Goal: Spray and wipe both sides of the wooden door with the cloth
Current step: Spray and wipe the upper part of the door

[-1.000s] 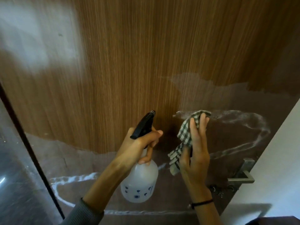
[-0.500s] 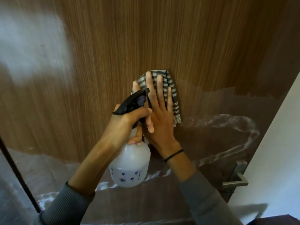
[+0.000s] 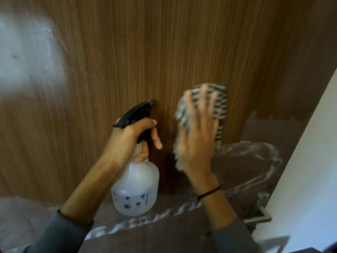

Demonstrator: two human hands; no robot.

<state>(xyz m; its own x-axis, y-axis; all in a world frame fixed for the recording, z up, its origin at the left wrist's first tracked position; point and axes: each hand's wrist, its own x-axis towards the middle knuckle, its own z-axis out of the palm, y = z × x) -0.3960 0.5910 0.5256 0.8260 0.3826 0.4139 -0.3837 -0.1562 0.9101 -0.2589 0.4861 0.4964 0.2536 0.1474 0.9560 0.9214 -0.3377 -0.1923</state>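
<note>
Head cam, poster one: so what actually changed in the last half second?

Poster two: going left to right. The left hand [image 3: 127,141] is clamped round the neck of the spray bottle [image 3: 135,187], nozzle right up near the wooden door [image 3: 145,42], pretty much where it was. The action is the right hand [image 3: 197,143]. Half a second back it was tucked behind the bottle's nozzle. Now it's swung out just right of the bottle, palm pressing the checked cloth [image 3: 219,110] flat on the door. It's motion-blurred, so I'd only say the fingers look spread and straight, not gripping.

Poster one: and task-wise?

Poster two: mid-wipe on this face, I reckon. The wet streaks [image 3: 251,144] right of the bottle, out towards the door handle [image 3: 259,214], look unwiped. The door's other side isn't in view, so presumably that's still to come.
</note>
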